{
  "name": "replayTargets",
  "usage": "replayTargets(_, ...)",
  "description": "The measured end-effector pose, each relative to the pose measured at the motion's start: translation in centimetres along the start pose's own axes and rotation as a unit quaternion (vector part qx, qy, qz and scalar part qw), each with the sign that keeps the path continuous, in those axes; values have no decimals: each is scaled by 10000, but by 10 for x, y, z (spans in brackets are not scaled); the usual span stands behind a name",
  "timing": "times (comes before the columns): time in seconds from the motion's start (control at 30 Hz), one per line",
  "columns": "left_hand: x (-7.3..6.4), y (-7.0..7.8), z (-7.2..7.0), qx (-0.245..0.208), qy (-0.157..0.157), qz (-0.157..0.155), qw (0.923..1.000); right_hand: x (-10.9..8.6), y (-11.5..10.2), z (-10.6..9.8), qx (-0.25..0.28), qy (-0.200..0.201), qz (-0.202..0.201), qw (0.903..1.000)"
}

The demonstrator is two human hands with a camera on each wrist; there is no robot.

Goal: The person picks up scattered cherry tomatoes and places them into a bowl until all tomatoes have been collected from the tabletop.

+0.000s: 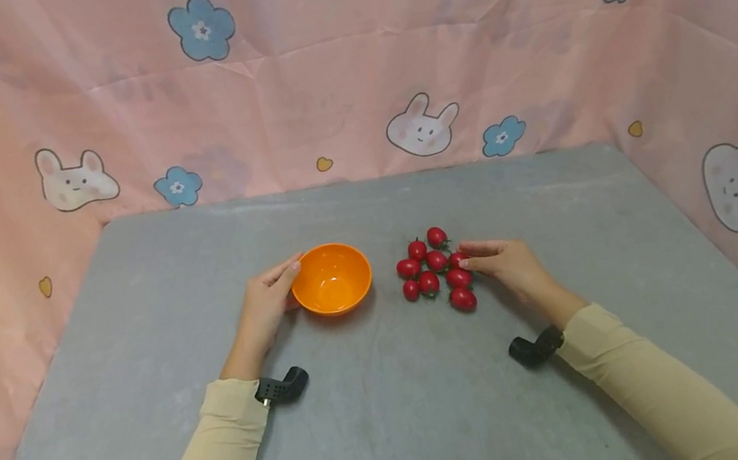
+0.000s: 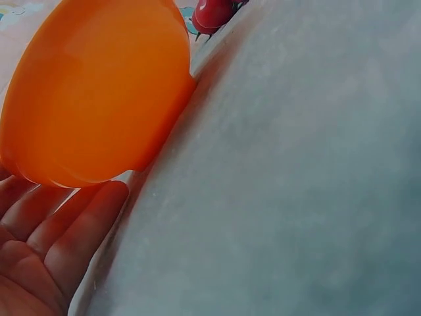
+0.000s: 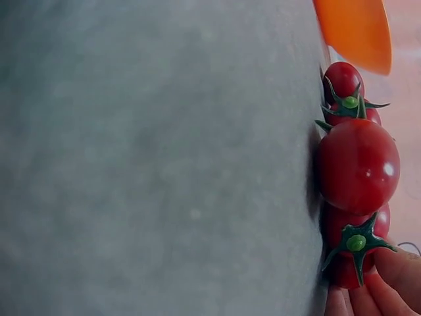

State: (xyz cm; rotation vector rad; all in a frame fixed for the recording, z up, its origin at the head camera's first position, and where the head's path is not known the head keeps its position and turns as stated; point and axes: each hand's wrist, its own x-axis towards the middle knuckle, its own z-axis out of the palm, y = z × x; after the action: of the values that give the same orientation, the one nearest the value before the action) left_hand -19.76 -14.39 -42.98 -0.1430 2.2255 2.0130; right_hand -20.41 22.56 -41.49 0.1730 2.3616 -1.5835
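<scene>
An orange bowl (image 1: 331, 277) stands upright and empty on the grey table (image 1: 399, 412). My left hand (image 1: 284, 283) lies flat against its left side, with straight fingers (image 2: 72, 227) touching the bowl's (image 2: 92, 92) lower wall. Right of the bowl lies a cluster of several red cherry tomatoes (image 1: 433, 271) with green stems. My right hand (image 1: 467, 256) reaches into the cluster's right edge, forefinger and thumb on either side of one cherry tomato (image 1: 457, 258). In the right wrist view the fingertips (image 3: 388, 280) touch the nearest cherry tomato (image 3: 348, 260), and more tomatoes (image 3: 357, 164) are stacked beyond it.
Pink cloth (image 1: 341, 64) printed with bunnies and flowers walls the table at the back and both sides. Bare grey tabletop lies in front of the bowl and tomatoes and behind them. A black wrist camera (image 1: 283, 387) sits on each forearm.
</scene>
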Motion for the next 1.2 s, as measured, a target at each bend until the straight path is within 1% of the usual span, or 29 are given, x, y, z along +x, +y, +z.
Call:
replayTargets(0.23, 1, 0, 0, -93, 40, -87, 9999, 1, 1, 0, -11, -24, -60, 10000)
replayTargets(0.6, 2, -2, 1, -158, 84, -91, 9998, 1, 1, 0, -65, 108, -98, 9999)
replayTargets(0.8, 3, -5, 0, -184, 106, -76, 9997, -1, 0, 0, -77, 148, -52, 9998)
replayTargets(0.9, 3, -6, 1, -220, 121, -93, 9996, -3, 0, -1, -78, 242, 14, 9997)
replayTargets(1.03, 4, -6, 1, -256, 134, -96, 9995, -3, 0, -2, -18, 333, 63, 9994)
replayTargets(1.2, 3, -6, 1, -203, 144, -89, 9997, -3, -1, -3, 160, 339, 9, 9993)
